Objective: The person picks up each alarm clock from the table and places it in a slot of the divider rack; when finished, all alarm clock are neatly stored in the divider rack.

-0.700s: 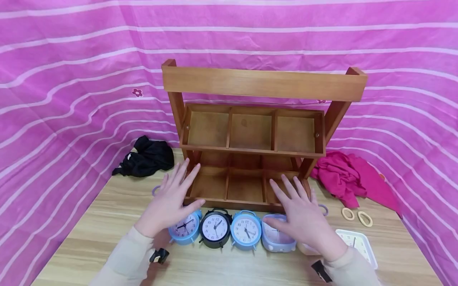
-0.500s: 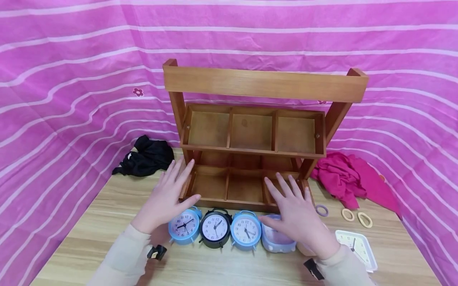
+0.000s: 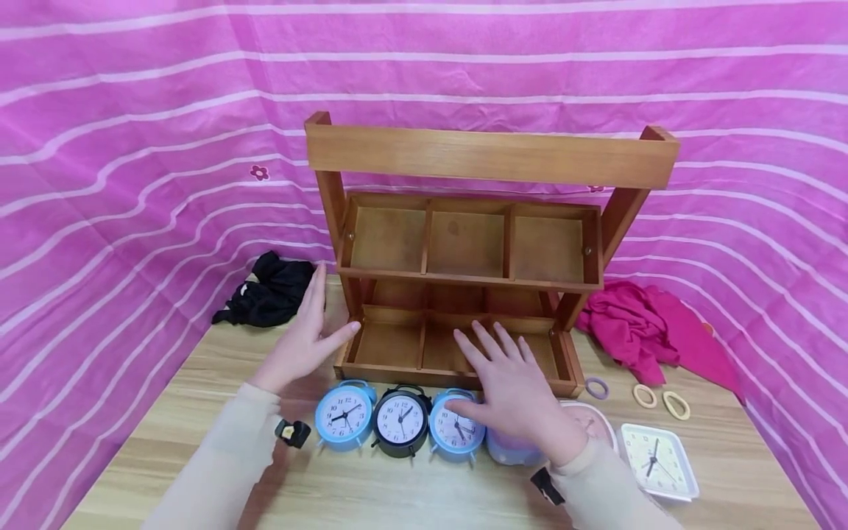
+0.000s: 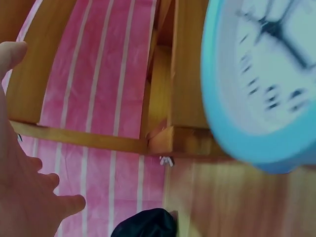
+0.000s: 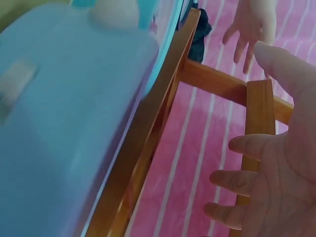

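My left hand [image 3: 301,346] is held with fingers straight near the left end of a wooden two-tier shelf [image 3: 493,156], holding nothing. My right hand [image 3: 513,390] spreads its fingers above the clocks, overlapping the lower tier in the head view; nothing is in it. In front of the shelf stands a row of clocks: a blue alarm clock [image 3: 344,419], a black alarm clock [image 3: 400,425], a second blue alarm clock [image 3: 456,436] and a pale blue clock [image 3: 509,450] partly hidden by my right hand. A pink round clock [image 3: 599,418] sits beyond my right wrist.
At the far right lies a white square clock [image 3: 659,464]. Behind it are a purple ring [image 3: 597,389] and two cream rings [image 3: 644,397]. Crumpled black cloth [image 3: 278,293] lies left of the shelf, magenta cloth [image 3: 636,327] right. A pink striped curtain [image 3: 424,73] surrounds the table.
My right hand has moved left, uncovering the pink clock and the purple ring. My left hand has turned more edge-on and shifted slightly left. The clocks keep their places.
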Tool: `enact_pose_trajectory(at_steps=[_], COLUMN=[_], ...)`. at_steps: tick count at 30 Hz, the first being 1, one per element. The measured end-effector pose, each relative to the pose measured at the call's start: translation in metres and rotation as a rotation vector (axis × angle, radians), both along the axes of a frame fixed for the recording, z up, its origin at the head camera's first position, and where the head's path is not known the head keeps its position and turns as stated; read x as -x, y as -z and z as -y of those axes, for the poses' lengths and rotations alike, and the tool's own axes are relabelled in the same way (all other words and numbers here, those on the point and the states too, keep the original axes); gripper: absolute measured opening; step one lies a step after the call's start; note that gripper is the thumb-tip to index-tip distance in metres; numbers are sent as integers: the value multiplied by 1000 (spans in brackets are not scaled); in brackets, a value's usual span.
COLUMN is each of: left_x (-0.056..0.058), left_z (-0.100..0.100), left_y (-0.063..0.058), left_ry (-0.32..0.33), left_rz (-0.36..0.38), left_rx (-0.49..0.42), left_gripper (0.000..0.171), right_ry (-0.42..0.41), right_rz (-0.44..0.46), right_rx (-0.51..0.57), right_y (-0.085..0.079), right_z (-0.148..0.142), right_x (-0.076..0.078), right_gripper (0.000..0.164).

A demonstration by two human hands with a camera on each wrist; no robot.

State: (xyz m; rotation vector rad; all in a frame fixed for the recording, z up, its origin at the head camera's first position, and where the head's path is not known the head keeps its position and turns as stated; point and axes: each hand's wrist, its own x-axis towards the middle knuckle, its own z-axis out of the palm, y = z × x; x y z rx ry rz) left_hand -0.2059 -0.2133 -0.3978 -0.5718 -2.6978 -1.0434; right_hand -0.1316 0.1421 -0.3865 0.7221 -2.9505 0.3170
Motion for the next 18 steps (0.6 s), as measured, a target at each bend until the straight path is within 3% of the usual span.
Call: enact_pose_trajectory(at_steps=[4, 8, 18], left_x=[17, 31, 58], left_z=[-1, -2, -7], left_y=[-6, -16, -33], left_ry=[-14, -20, 53], left_rz=[35, 69, 8], left_rx=[-40, -146, -282], left_gripper=[114, 110, 102], right_ry=[-16, -42, -119], right_rz=[38, 88, 160], right_rx=[26, 51, 28], right_y=[3, 6, 14], right_z=[11, 26, 60], right_x=[2, 5, 8], right_gripper=[99, 99, 98])
